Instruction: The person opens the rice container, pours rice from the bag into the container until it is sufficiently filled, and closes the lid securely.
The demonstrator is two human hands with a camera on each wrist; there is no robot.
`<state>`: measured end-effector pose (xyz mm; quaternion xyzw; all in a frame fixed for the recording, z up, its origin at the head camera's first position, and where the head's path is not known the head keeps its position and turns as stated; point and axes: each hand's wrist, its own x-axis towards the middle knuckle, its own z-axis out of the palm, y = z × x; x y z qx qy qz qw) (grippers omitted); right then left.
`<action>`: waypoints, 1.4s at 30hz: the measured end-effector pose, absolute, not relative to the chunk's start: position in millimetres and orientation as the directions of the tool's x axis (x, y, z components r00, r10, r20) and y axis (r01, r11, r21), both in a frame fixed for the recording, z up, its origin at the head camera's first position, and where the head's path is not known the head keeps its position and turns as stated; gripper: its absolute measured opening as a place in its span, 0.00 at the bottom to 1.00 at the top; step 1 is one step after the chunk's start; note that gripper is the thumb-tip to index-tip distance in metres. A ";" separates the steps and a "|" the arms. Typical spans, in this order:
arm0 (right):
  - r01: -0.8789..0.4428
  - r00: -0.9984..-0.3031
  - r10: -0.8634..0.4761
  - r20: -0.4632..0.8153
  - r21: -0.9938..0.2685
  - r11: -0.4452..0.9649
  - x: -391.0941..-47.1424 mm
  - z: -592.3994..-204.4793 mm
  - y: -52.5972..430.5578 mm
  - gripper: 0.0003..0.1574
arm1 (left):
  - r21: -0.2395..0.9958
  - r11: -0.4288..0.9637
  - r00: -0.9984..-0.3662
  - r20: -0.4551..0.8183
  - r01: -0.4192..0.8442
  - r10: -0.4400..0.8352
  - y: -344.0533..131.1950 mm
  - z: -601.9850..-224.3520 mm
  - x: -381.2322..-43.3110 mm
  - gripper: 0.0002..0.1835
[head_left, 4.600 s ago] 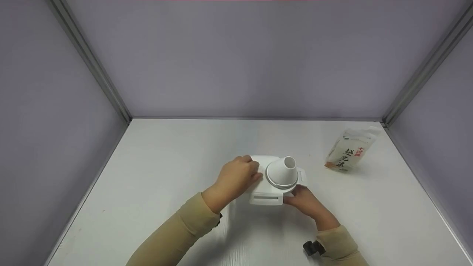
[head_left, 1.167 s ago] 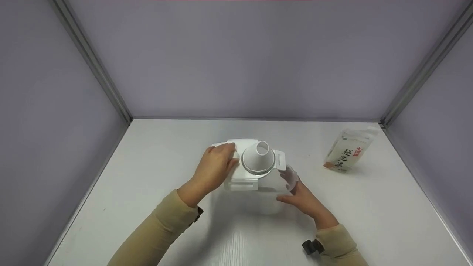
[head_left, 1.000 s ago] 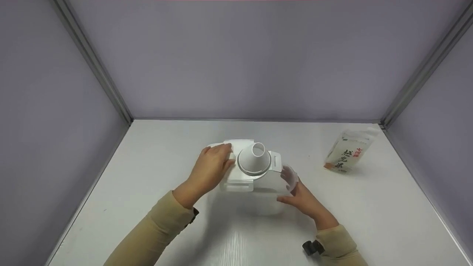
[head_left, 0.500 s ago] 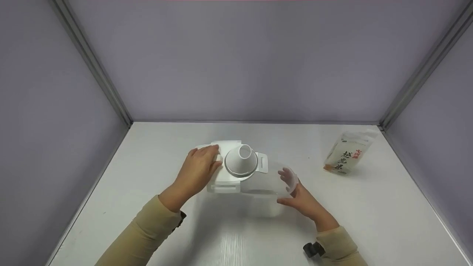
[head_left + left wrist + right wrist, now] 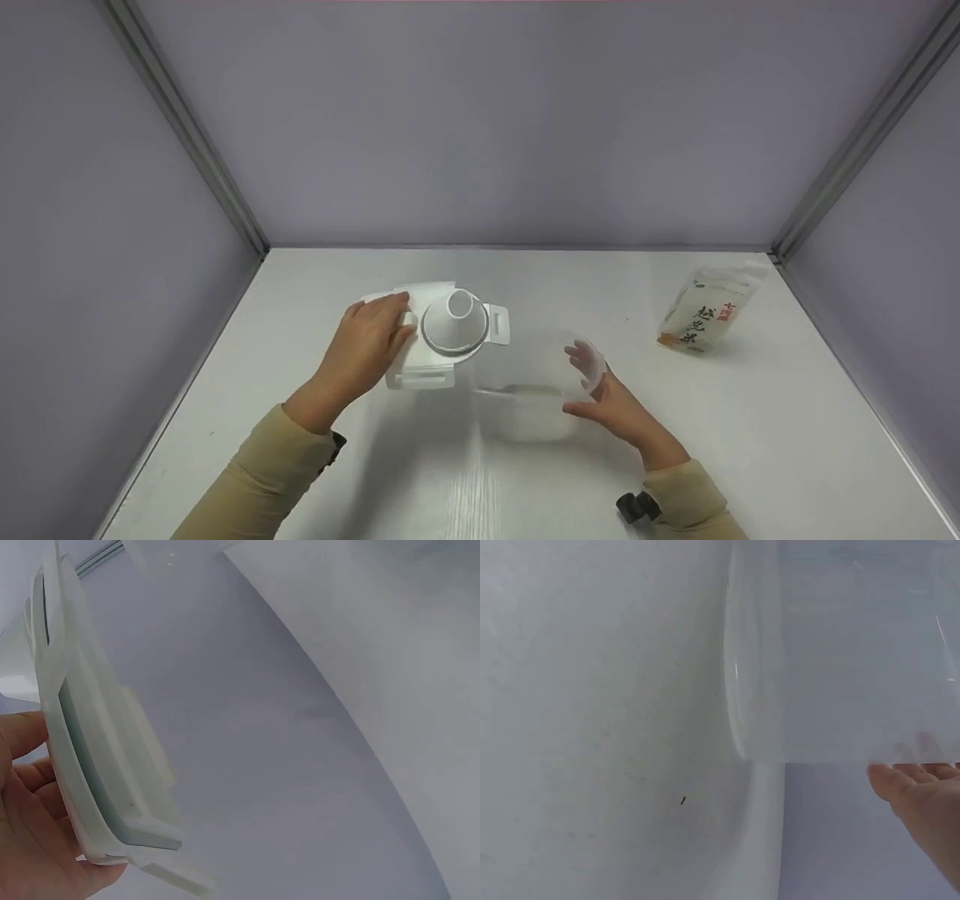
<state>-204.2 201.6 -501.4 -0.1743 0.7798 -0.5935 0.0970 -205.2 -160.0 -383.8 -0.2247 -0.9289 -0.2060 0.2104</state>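
My left hand (image 5: 358,354) grips a white plastic container lid (image 5: 424,358) by its left part, with the thumb on top. On the lid stand a cone-shaped spout (image 5: 454,324) and side flaps with slots. In the left wrist view, the lid (image 5: 112,765) is seen edge-on, with a grey seal along its underside. A clear plastic container (image 5: 525,420) stands on the table, its top uncovered. My right hand (image 5: 613,409) holds the container's rounded right end, thumb in front and fingers behind the see-through wall. In the right wrist view, those fingers (image 5: 922,772) lie against the container (image 5: 840,667).
A bag of rice (image 5: 701,311) with printed characters lies on the white table (image 5: 300,300) at the back right. Grey panels (image 5: 480,127) enclose the table at the back and sides. Dark wrist devices (image 5: 637,508) sit at the sleeve cuffs.
The lid has come away from the container and travelled left in my left hand, uncovering the container's top. My right hand stays at the container's right end. The rice bag has not moved.
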 end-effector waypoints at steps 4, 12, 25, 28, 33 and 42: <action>-0.166 -0.918 -0.391 0.063 -0.958 0.235 -203.6 -501.5 202.0 0.61 | 0.291 0.818 -0.816 0.478 0.496 0.324 -169.3 -386.5 -204.2 0.20; -0.178 -0.917 -0.394 0.068 -0.951 0.251 -203.4 -500.4 201.8 0.61 | 0.291 0.828 -0.830 0.457 0.479 0.320 -184.8 -391.8 -200.9 0.19; -0.159 -0.920 -0.389 0.050 -0.954 0.253 -203.4 -497.7 201.0 0.62 | 0.302 0.836 -0.846 0.437 0.457 0.305 -206.6 -394.1 -196.7 0.22; -0.158 -0.919 -0.391 0.051 -0.956 0.246 -202.5 -497.4 201.5 0.62 | 0.301 0.841 -0.851 0.430 0.449 0.301 -212.1 -395.3 -196.5 0.22; -0.161 -0.918 -0.392 0.060 -0.960 0.230 -202.3 -497.0 202.0 0.62 | 0.299 0.846 -0.853 0.431 0.442 0.294 -221.7 -399.4 -197.2 0.22; -0.153 -0.918 -0.393 0.055 -0.963 0.222 -203.0 -497.6 201.4 0.62 | 0.270 0.861 -0.854 0.430 0.431 0.293 -236.7 -407.5 -195.7 0.21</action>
